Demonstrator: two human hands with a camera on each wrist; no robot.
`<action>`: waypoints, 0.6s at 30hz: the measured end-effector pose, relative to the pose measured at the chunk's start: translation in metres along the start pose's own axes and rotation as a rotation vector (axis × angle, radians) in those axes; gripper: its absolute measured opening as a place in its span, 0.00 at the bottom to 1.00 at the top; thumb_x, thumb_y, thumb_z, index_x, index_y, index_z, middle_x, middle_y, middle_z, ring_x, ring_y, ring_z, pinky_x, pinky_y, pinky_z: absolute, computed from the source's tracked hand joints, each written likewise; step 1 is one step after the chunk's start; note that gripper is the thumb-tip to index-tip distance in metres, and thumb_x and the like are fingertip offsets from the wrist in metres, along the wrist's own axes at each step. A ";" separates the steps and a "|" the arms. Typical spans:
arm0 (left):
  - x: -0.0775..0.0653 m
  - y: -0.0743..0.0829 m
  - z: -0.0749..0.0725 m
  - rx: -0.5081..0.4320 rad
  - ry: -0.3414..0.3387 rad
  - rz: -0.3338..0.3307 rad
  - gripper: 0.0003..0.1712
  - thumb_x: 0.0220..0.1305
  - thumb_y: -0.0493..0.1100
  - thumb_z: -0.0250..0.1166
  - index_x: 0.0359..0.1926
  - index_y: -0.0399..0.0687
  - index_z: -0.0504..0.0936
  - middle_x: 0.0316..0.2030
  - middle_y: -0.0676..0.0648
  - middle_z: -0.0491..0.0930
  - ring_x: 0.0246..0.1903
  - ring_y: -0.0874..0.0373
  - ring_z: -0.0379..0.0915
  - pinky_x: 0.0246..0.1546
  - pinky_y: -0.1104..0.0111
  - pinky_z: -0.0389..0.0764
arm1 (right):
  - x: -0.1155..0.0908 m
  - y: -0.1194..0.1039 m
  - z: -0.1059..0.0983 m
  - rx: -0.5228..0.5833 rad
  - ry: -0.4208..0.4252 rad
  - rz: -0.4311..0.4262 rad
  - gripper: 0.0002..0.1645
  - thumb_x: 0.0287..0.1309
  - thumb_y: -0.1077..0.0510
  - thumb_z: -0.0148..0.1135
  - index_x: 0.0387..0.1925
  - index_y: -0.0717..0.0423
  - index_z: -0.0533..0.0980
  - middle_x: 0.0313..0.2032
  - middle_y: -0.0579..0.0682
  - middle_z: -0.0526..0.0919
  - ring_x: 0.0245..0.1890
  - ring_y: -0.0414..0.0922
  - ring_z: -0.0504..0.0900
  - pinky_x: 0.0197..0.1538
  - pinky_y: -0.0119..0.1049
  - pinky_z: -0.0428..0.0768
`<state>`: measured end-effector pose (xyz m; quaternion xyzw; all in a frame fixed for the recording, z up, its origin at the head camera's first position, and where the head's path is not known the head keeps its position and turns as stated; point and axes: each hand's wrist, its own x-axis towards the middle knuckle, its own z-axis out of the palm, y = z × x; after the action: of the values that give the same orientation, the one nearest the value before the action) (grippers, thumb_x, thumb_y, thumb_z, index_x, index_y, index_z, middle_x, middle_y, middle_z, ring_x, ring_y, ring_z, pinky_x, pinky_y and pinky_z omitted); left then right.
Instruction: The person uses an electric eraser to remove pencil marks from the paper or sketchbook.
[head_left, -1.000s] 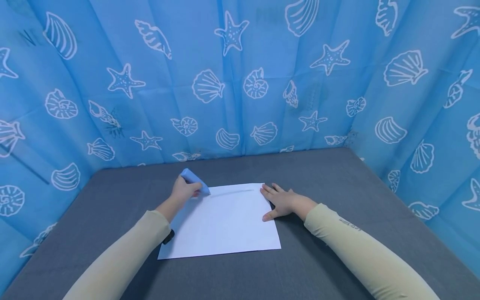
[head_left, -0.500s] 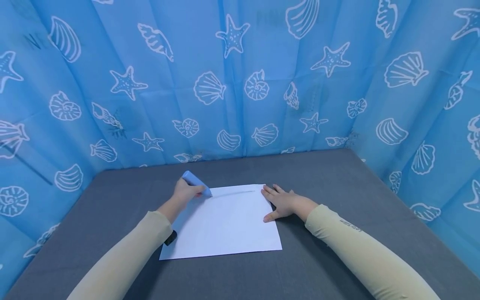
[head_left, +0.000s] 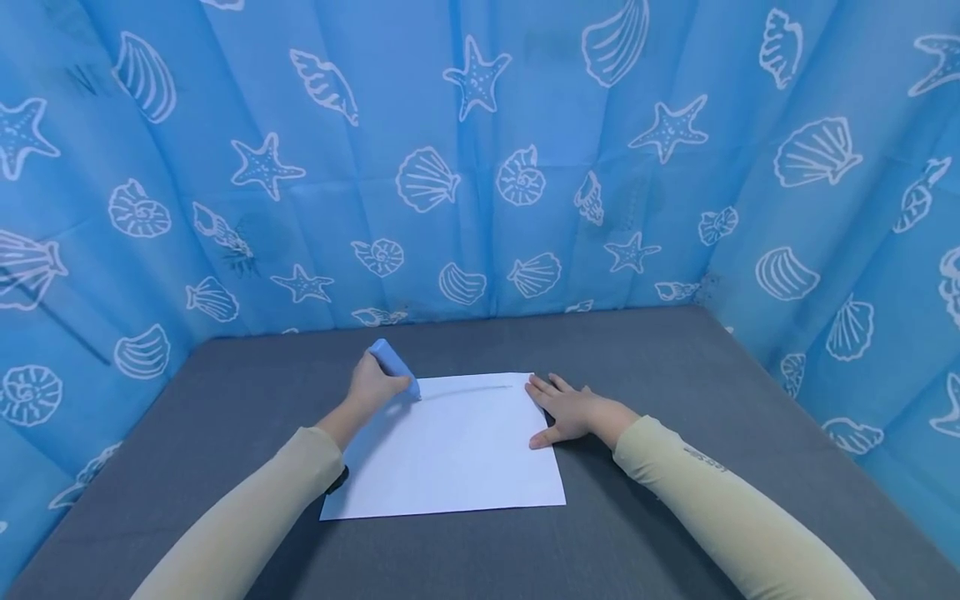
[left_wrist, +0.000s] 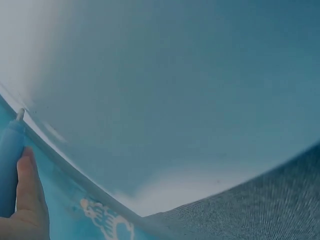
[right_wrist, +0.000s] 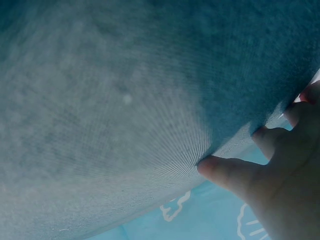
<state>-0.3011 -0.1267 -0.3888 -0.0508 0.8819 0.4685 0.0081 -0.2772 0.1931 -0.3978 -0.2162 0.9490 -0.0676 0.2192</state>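
The tabletop [head_left: 637, 367] I look down on is covered in dark grey cloth, walled at the back and sides by a blue curtain [head_left: 491, 233] printed with white shells and starfish. I count one white sheet of paper [head_left: 457, 458] lying flat near the middle, one light-blue pen [head_left: 392, 360], two hands and two pale sleeves [head_left: 255, 508]. The left hand [head_left: 369, 387] grips the pen, tilted, its point at the paper's upper left; a faint line [head_left: 468, 390] runs from there towards the upper right corner. The right hand [head_left: 567, 414] lies with fingers spread at the paper's right edge, thumb on the sheet. My left wrist feed alone shows the slim nib [left_wrist: 20, 115] closely, though it's blurred, so I can't swear it touches. Only the right wrist feed shows me an outer finger [right_wrist: 220, 172] resting on grey cloth.
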 end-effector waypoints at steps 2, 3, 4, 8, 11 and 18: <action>0.000 0.000 0.001 0.012 0.003 0.014 0.38 0.57 0.38 0.66 0.63 0.28 0.58 0.54 0.30 0.70 0.55 0.38 0.69 0.55 0.49 0.74 | -0.001 -0.001 0.000 0.004 -0.002 0.002 0.63 0.53 0.29 0.61 0.76 0.57 0.44 0.76 0.55 0.41 0.74 0.60 0.36 0.65 0.71 0.46; 0.001 0.000 0.001 0.016 0.001 0.022 0.37 0.57 0.38 0.66 0.62 0.27 0.59 0.53 0.30 0.70 0.54 0.38 0.70 0.54 0.50 0.74 | -0.001 -0.002 -0.001 0.004 -0.003 0.002 0.63 0.53 0.29 0.61 0.76 0.57 0.44 0.76 0.55 0.41 0.74 0.60 0.36 0.65 0.71 0.46; 0.001 0.000 0.001 0.019 0.002 0.028 0.37 0.57 0.38 0.66 0.62 0.27 0.59 0.52 0.30 0.70 0.53 0.38 0.70 0.54 0.50 0.74 | -0.001 -0.002 -0.001 0.005 -0.003 0.002 0.63 0.53 0.29 0.61 0.76 0.57 0.44 0.76 0.55 0.41 0.74 0.60 0.36 0.65 0.71 0.46; 0.002 0.000 0.002 0.025 -0.001 0.044 0.37 0.57 0.38 0.66 0.62 0.27 0.59 0.53 0.30 0.71 0.53 0.39 0.70 0.54 0.50 0.74 | -0.002 -0.003 -0.002 0.001 -0.004 -0.002 0.63 0.54 0.29 0.61 0.76 0.58 0.44 0.76 0.56 0.41 0.74 0.60 0.36 0.65 0.71 0.47; 0.002 0.001 0.003 0.026 -0.001 0.049 0.37 0.57 0.37 0.66 0.62 0.27 0.59 0.52 0.30 0.71 0.52 0.39 0.70 0.54 0.50 0.74 | -0.002 -0.003 -0.002 0.001 -0.004 -0.006 0.63 0.54 0.29 0.61 0.76 0.58 0.44 0.76 0.56 0.41 0.74 0.60 0.36 0.65 0.71 0.47; 0.002 0.001 0.003 0.006 0.006 0.052 0.38 0.57 0.36 0.65 0.63 0.26 0.57 0.55 0.29 0.69 0.55 0.37 0.69 0.56 0.49 0.73 | -0.001 -0.003 -0.001 0.003 -0.001 0.005 0.63 0.53 0.28 0.60 0.76 0.57 0.44 0.76 0.55 0.41 0.74 0.60 0.37 0.65 0.71 0.46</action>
<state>-0.3030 -0.1236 -0.3900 -0.0292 0.8844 0.4657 -0.0067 -0.2753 0.1909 -0.3955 -0.2134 0.9494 -0.0683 0.2202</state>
